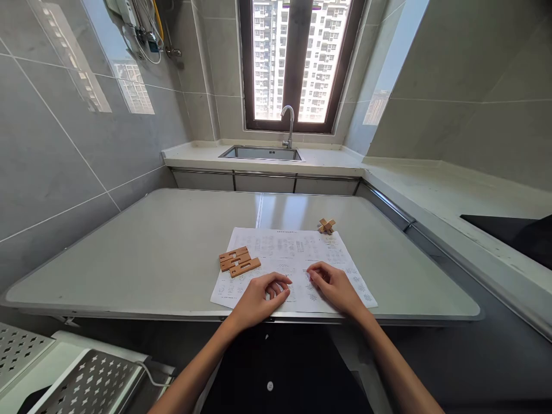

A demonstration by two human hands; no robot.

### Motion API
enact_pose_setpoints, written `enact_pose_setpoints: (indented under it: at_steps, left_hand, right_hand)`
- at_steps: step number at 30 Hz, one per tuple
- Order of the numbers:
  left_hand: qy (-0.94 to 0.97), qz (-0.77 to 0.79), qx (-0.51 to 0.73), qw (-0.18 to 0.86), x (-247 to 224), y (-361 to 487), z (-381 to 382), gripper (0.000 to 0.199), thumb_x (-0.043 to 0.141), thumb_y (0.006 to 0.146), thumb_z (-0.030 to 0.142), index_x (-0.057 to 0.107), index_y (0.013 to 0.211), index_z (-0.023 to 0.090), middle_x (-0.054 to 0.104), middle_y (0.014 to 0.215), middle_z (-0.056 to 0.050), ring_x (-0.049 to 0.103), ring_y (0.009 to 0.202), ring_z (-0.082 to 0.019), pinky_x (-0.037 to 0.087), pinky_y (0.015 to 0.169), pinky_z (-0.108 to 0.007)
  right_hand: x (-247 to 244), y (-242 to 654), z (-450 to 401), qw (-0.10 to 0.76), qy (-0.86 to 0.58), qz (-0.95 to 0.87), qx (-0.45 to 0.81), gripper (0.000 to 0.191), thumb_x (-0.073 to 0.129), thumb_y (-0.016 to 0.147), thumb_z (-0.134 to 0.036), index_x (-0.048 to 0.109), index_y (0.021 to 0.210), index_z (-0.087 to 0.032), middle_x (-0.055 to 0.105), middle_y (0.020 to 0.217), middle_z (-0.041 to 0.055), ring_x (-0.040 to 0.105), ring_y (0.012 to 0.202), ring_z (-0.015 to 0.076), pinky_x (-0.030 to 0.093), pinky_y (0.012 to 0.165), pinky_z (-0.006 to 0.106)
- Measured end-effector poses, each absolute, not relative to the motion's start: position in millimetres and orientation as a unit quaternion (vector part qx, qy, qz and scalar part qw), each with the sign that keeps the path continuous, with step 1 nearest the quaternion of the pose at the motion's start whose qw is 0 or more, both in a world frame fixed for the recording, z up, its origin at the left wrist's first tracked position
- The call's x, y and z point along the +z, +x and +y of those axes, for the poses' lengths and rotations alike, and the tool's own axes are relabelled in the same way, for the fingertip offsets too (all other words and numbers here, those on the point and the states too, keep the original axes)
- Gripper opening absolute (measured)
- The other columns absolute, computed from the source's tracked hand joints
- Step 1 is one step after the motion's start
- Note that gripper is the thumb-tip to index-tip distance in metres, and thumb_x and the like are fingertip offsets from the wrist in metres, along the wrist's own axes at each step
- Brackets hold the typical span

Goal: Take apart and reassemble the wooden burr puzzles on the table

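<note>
Slats (245, 258) lie left on the sheet (276, 253) — puzzle (326, 225) behind, right.

The sink (261, 153) and faucet (292, 122) (plus tiled walls (47, 138)) suggest a kitchen.

A printed paper sheet (297, 259) lay along the near edge of the table (172, 247). Over the sheet's left edge, three slotted wooden pieces (242, 260) rested side by side, and a wooden interlocking puzzle (326, 225) sat by its far right corner. The left hand (265, 293), its fingers loosely curled and apart from the thumb, was at the sheet's near edge; the right hand (335, 286) curled over it closer to the right edge. Beyond the table's far edge stood a sink (259, 159) with a faucet (292, 123), below a window (295, 69).
</note>
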State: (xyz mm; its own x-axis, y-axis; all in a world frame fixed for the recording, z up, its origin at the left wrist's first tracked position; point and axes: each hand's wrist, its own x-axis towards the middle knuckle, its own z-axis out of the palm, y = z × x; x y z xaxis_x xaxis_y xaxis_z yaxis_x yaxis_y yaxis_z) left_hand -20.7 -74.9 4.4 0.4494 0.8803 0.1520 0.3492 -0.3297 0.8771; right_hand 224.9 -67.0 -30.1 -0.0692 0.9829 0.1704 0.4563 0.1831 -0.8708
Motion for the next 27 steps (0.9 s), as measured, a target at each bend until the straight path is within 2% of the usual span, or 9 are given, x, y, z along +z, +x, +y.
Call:
enact_pose_setpoints:
  at_steps: [16,18,22,24,27]
  left_hand:
    - [0.752,0.42,0.305,0.406,7.6,-29.1,-68.6,0.029,0.062,0.096,0.04,0.074,0.11,0.019,0.075,0.09,-0.005,0.068,0.083,-0.019,0.052,0.076,-0.029]
    - [0.758,0.434,0.318,0.369,8.0,-36.8,-62.6,0.028,0.06,0.097,0.041,0.074,0.108,0.019,0.075,0.09,-0.005,0.068,0.083,-0.019,0.051,0.074,-0.029]
    - [0.769,0.483,0.356,0.221,9.7,-62.3,-41.8,0.028,0.056,0.099,0.042,0.072,0.105,0.02,0.071,0.086,-0.004,0.064,0.077,-0.02,0.051,0.075,-0.033]
    - [0.765,0.517,0.361,0.133,10.2,-77.5,-29.5,0.028,0.055,0.099,0.042,0.07,0.108,0.019,0.071,0.097,-0.007,0.064,0.086,-0.023,0.051,0.083,-0.037]
    - [0.753,0.561,0.341,0.035,8.4,-99.2,-13.9,0.032,0.053,0.099,0.043,0.067,0.114,0.017,0.068,0.118,-0.013,0.061,0.109,-0.031,0.051,0.092,-0.044]
  right_hand:
    - [-31.9,228.2,-66.2,0.411,-0.561,-0.628,0.349,0.033,0.056,0.097,-0.052,0.069,0.099,-0.021,0.071,0.082,0.0027,0.059,0.071,0.0184,0.046,0.07,0.031]
    - [-31.7,228.6,-66.6,0.412,-0.561,-0.625,0.354,0.033,0.056,0.097,-0.052,0.07,0.098,-0.022,0.071,0.082,0.0026,0.059,0.071,0.0183,0.046,0.069,0.031]
    - [-29.1,228.1,-67.6,0.412,-0.559,-0.624,0.359,0.032,0.057,0.096,-0.051,0.069,0.096,-0.022,0.071,0.082,0.0024,0.059,0.071,0.0183,0.046,0.069,0.03]
    - [-28.1,227.7,-67.5,0.414,-0.558,-0.625,0.356,0.031,0.057,0.096,-0.05,0.069,0.096,-0.022,0.071,0.082,0.0022,0.059,0.071,0.018,0.046,0.069,0.03]
    - [-28.1,227.6,-66.7,0.414,-0.557,-0.627,0.353,0.031,0.056,0.097,-0.05,0.069,0.096,-0.022,0.07,0.082,0.0018,0.059,0.071,0.0178,0.046,0.069,0.03]
